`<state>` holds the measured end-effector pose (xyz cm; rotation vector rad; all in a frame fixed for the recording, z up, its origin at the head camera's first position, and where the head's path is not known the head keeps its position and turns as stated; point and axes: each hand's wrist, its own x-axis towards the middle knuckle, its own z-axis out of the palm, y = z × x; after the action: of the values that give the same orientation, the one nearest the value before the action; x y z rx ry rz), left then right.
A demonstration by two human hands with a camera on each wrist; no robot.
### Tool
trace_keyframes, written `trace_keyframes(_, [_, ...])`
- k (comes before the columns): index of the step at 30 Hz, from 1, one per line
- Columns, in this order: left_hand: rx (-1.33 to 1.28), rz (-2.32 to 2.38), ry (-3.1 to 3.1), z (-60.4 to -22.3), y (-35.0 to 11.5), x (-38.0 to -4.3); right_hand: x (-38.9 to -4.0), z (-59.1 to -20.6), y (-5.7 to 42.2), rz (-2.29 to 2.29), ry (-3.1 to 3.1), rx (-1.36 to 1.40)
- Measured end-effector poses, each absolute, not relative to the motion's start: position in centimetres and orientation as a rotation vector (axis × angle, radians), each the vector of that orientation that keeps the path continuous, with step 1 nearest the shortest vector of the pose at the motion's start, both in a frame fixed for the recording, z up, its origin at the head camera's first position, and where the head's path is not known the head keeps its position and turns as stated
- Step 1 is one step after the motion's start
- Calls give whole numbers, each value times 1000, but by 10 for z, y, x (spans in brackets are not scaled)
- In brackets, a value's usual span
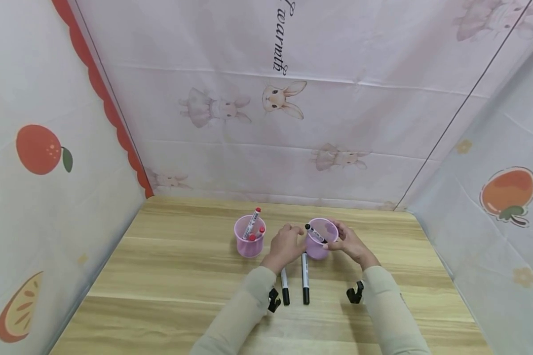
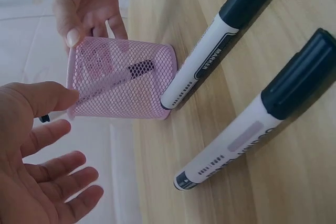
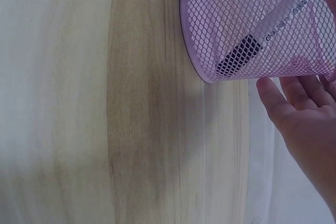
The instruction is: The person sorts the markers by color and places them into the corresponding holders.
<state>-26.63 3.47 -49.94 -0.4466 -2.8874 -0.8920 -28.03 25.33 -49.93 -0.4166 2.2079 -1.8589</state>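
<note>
Pink mesh held between thumb and fingers of the right hand (image 1: 350, 244), on the cup (image 1: 317, 251) near the desk's (image 1: 169, 296) far edge, right of its middle. At the rim's other side, the left hand (image 1: 286, 246), fingers loose and apart (thumb touching or not, cannot tell). Inside, leaning, a black-ended marker (image 1: 316, 234), its dark lower end showing through mesh in both wrist views. Lying farther from that edge, two black-capped markers (image 1: 305, 276), "MARKER" legible only from the left wrist. Leftward, in head view alone, another pink cup (image 1: 249, 248) with red-ended markers (image 1: 251, 225).
</note>
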Motion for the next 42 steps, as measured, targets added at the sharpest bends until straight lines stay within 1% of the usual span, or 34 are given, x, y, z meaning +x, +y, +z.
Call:
trace_keyframes(13, [-515,-951,-2864,-513,22,-260,-282,-501,255,-1835,2236,-436])
trace_keyframes(18, [-523,-908,-2866,-521,17,-259,-281,-501,254,-1844,2226,-442])
trace_keyframes(30, [-548,-516,-2970,-526,9,-252,-282,-503,255,-1843,2231,-435])
trace_keyframes(37, [-583,-362,-3049,-525,9,-247,-296,-526,264,-1852,2228,-408])
trace_keyframes(42, [-582,-352,-3078,-529,7,-245,-296,-529,265,-1843,2257,-428])
